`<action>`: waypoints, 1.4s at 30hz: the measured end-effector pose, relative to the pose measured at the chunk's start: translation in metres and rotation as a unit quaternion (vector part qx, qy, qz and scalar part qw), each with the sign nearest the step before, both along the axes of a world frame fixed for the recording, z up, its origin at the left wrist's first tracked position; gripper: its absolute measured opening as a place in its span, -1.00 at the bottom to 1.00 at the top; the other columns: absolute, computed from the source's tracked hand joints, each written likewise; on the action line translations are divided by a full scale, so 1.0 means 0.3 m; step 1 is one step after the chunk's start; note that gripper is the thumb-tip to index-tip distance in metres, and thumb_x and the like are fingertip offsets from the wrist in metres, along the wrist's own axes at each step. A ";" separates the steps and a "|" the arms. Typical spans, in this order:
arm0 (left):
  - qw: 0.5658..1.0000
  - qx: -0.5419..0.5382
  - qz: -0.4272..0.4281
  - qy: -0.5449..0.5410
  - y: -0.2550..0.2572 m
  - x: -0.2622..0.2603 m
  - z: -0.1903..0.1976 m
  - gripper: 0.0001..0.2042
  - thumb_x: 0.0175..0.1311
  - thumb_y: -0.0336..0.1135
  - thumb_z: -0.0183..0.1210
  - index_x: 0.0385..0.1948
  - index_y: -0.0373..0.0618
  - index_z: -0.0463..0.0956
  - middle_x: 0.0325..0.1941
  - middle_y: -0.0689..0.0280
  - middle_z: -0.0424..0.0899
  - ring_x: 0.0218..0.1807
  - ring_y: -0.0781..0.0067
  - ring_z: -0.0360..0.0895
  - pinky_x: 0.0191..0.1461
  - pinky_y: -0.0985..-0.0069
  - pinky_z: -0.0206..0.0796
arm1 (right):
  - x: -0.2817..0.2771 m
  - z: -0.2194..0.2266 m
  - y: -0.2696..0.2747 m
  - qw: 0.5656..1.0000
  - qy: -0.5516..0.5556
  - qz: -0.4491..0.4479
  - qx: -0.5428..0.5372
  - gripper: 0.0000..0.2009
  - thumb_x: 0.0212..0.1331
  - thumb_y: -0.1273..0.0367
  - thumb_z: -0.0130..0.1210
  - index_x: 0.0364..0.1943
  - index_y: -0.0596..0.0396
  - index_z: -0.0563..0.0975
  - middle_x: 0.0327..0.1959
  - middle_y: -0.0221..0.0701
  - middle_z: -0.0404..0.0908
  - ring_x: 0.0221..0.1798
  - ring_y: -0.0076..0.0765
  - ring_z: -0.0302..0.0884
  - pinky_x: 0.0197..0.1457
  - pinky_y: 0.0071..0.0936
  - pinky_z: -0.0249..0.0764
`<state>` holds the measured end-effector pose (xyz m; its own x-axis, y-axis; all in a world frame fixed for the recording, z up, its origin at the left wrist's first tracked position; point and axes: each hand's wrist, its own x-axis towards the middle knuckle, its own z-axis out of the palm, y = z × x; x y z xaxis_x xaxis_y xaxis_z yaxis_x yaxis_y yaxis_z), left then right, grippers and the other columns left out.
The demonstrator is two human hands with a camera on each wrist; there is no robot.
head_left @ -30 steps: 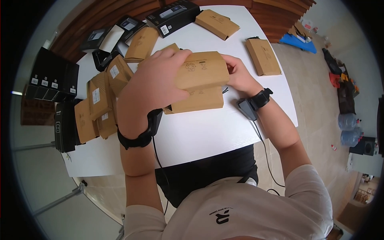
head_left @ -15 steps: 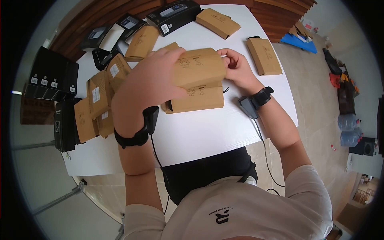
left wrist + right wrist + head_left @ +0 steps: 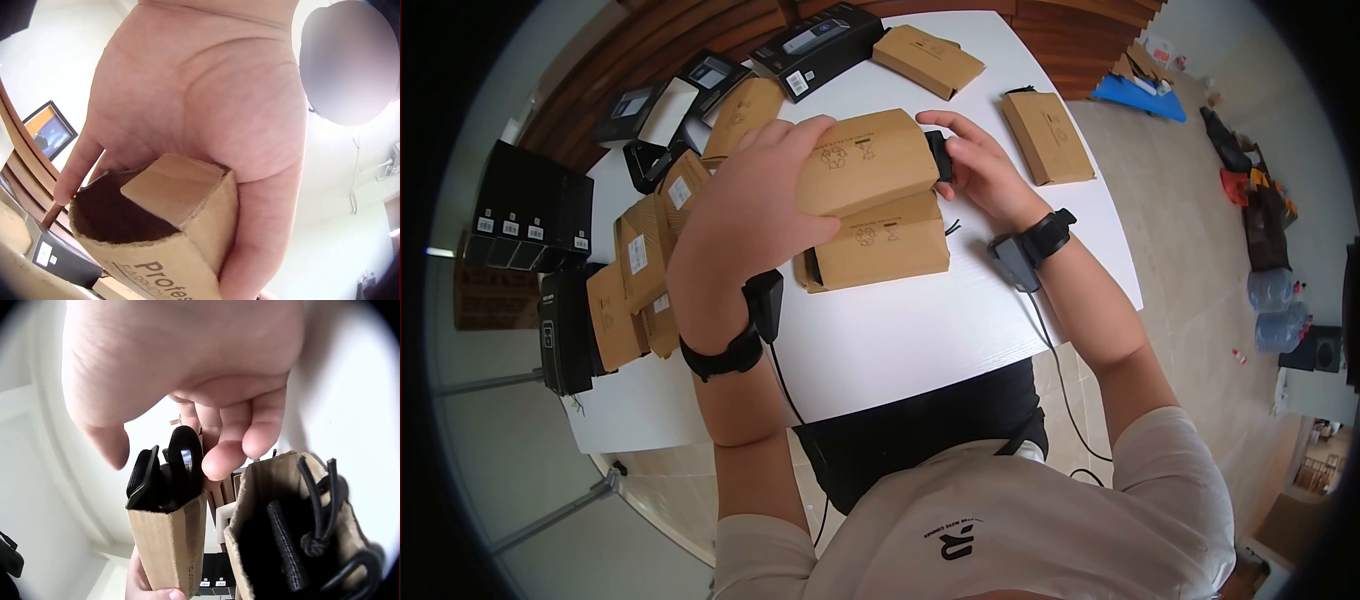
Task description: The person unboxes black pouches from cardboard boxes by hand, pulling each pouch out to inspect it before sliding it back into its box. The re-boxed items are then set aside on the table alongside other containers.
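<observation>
My left hand grips a brown cardboard box across its width, holding it tilted over a second brown box on the white table. In the left wrist view the held box's near end gapes, dark inside, with a small flap folded over it. A black item with a looped top sticks out of the other end. My right hand is around that item, thumb on one side and fingers on the other; in the right wrist view a gap shows beside the thumb. Black cords poke from the second box.
Brown boxes are piled at the left beside upright black boxes. A black box and a brown box lie at the back. Another brown box lies near the table's right edge. Cables run from both wrist cameras.
The held box has shifted left, its right end away from my right hand. My right fingers have spread from the box end, and the black item now shows there.
</observation>
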<state>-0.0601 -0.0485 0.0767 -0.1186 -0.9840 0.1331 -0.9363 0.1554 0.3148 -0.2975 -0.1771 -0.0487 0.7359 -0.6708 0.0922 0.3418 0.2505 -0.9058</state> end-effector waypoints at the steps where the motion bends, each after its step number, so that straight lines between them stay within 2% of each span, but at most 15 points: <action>1: 1.000 0.001 -0.001 -0.001 -0.002 -0.002 -0.003 -0.25 -0.17 -0.29 0.32 0.27 -0.04 0.38 0.09 0.15 0.55 0.21 0.10 0.44 0.25 0.27 0.37 | 0.005 0.003 0.006 0.999 0.036 -0.016 -0.012 -0.59 0.33 0.29 0.02 0.23 0.06 0.39 -0.28 -0.44 0.61 -0.50 -0.55 0.42 -0.37 -0.66 0.34; 5: 1.000 -0.012 -0.001 0.011 0.005 0.008 0.001 -0.26 -0.17 -0.30 0.33 0.26 -0.07 0.39 0.08 0.12 0.57 0.19 0.07 0.46 0.25 0.27 0.37 | 0.010 0.011 0.005 0.996 0.067 -0.057 -0.016 -0.64 0.36 0.25 0.00 0.17 0.07 0.44 -0.27 -0.40 0.59 -0.52 -0.52 0.40 -0.38 -0.65 0.33; 7: 1.000 -0.019 0.001 0.022 0.011 0.031 -0.001 -0.26 -0.17 -0.31 0.35 0.25 -0.08 0.40 0.07 0.11 0.57 0.18 0.06 0.47 0.24 0.26 0.37 | 0.006 -0.003 -0.023 0.988 -0.007 -0.130 0.081 -0.70 0.38 0.25 -0.04 0.07 0.08 0.48 -0.30 -0.40 0.55 -0.55 -0.52 0.35 -0.41 -0.63 0.32; 8: 0.999 -0.035 0.013 0.023 0.012 0.050 -0.006 -0.26 -0.17 -0.31 0.38 0.24 -0.09 0.40 0.09 0.10 0.58 0.18 0.05 0.48 0.24 0.26 0.37 | 0.002 -0.006 -0.032 0.980 -0.034 -0.160 0.110 -0.73 0.37 0.23 -0.05 -0.02 0.08 0.50 -0.33 -0.41 0.51 -0.56 -0.52 0.28 -0.44 -0.56 0.28; 9: 0.998 -0.051 0.025 0.023 0.013 0.063 -0.008 -0.26 -0.17 -0.31 0.40 0.23 -0.10 0.41 0.10 0.09 0.58 0.17 0.04 0.48 0.23 0.26 0.37 | 0.002 -0.005 -0.047 0.969 -0.028 -0.197 0.149 -0.66 0.32 0.17 -0.12 -0.01 0.08 0.49 -0.36 -0.40 0.52 -0.57 -0.52 0.22 -0.45 -0.48 0.22; 11: 0.998 -0.038 0.036 0.033 0.015 0.077 0.011 -0.25 -0.17 -0.31 0.41 0.24 -0.10 0.40 0.12 0.09 0.57 0.18 0.04 0.48 0.24 0.27 0.37 | -0.018 -0.016 -0.079 0.957 -0.081 -0.185 0.207 -0.67 0.32 0.17 -0.12 -0.03 0.07 0.50 -0.39 -0.42 0.51 -0.57 -0.51 0.20 -0.45 -0.49 0.19; 14: 0.998 -0.016 0.054 0.042 0.021 0.082 0.034 -0.24 -0.17 -0.31 0.42 0.25 -0.11 0.39 0.15 0.08 0.56 0.19 0.04 0.49 0.25 0.28 0.37 | -0.024 -0.020 -0.084 0.948 -0.088 -0.198 0.234 -0.65 0.32 0.16 -0.13 0.00 0.06 0.51 -0.40 -0.44 0.51 -0.56 -0.52 0.18 -0.43 -0.50 0.19; 19: 0.998 -0.042 0.034 0.025 0.016 0.092 0.007 -0.24 -0.16 -0.31 0.41 0.26 -0.12 0.38 0.14 0.07 0.56 0.20 0.04 0.48 0.25 0.29 0.36 | -0.012 -0.001 -0.065 0.957 -0.079 -0.197 0.198 -0.68 0.33 0.20 -0.16 -0.01 0.04 0.51 -0.31 -0.47 0.53 -0.54 -0.52 0.21 -0.43 -0.51 0.21; 21: 0.998 -0.013 0.037 0.047 0.012 0.068 0.009 -0.23 -0.15 -0.30 0.41 0.26 -0.13 0.37 0.14 0.06 0.55 0.20 0.04 0.48 0.26 0.30 0.36 | -0.009 0.002 -0.058 0.961 -0.073 -0.190 0.186 -0.68 0.34 0.21 -0.15 0.01 0.04 0.51 -0.31 -0.48 0.53 -0.54 -0.53 0.21 -0.43 -0.50 0.21; 27: 0.999 0.000 0.018 0.044 0.000 0.037 0.002 -0.21 -0.17 -0.31 0.40 0.28 -0.12 0.36 0.14 0.09 0.55 0.21 0.06 0.47 0.26 0.29 0.36 | 0.003 0.008 -0.041 0.971 -0.072 -0.156 0.166 -0.71 0.38 0.22 -0.09 0.04 0.04 0.49 -0.34 -0.50 0.51 -0.54 -0.54 0.16 -0.41 -0.50 0.19; 33: 0.999 -0.012 -0.001 0.038 -0.005 0.046 0.005 -0.22 -0.17 -0.29 0.38 0.28 -0.09 0.35 0.11 0.11 0.56 0.20 0.08 0.47 0.25 0.29 0.37 | -0.002 -0.023 -0.058 0.974 -0.037 -0.172 0.144 -0.75 0.37 0.20 0.02 -0.06 0.05 0.46 -0.33 -0.46 0.50 -0.52 -0.57 0.24 -0.43 -0.54 0.24; 36: 0.999 -0.024 -0.009 0.042 -0.003 0.033 -0.010 -0.23 -0.16 -0.29 0.37 0.28 -0.06 0.36 0.08 0.13 0.56 0.19 0.11 0.46 0.23 0.29 0.38 | 0.006 -0.003 -0.036 0.981 -0.051 -0.141 0.124 -0.77 0.36 0.23 0.09 -0.07 0.04 0.45 -0.32 -0.46 0.50 -0.53 -0.59 0.24 -0.44 -0.56 0.24; 38: 0.999 -0.020 -0.001 0.027 -0.006 0.021 -0.019 -0.24 -0.16 -0.30 0.37 0.27 -0.05 0.37 0.06 0.15 0.56 0.18 0.12 0.46 0.22 0.28 0.38 | 0.017 -0.005 -0.020 0.981 -0.019 -0.172 0.086 -0.75 0.33 0.24 0.16 -0.05 0.03 0.44 -0.37 -0.49 0.51 -0.54 -0.62 0.27 -0.45 -0.60 0.23; 40: 1.000 -0.016 0.006 0.012 -0.011 0.002 -0.029 -0.25 -0.16 -0.30 0.36 0.26 -0.05 0.38 0.04 0.16 0.55 0.17 0.12 0.46 0.21 0.28 0.39 | 0.019 -0.010 -0.004 0.985 0.002 -0.161 0.065 -0.74 0.33 0.24 0.17 -0.04 0.03 0.45 -0.41 -0.52 0.51 -0.53 -0.63 0.28 -0.44 -0.60 0.23; 42: 1.000 -0.002 -0.010 -0.008 -0.019 -0.019 -0.037 -0.21 -0.15 -0.35 0.40 0.31 -0.03 0.33 0.17 0.13 0.52 0.22 0.06 0.43 0.29 0.24 0.33 | 0.023 -0.008 0.004 0.989 0.040 -0.140 0.021 -0.73 0.33 0.23 0.20 -0.02 0.03 0.47 -0.48 -0.59 0.51 -0.50 -0.66 0.31 -0.43 -0.61 0.24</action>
<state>-0.0659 -0.0543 0.0656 -0.1404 -0.9809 0.1344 -0.9382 0.1752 0.2984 -0.2907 -0.1760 -0.0512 0.5254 -0.8508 0.0094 0.3307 0.1940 -0.9236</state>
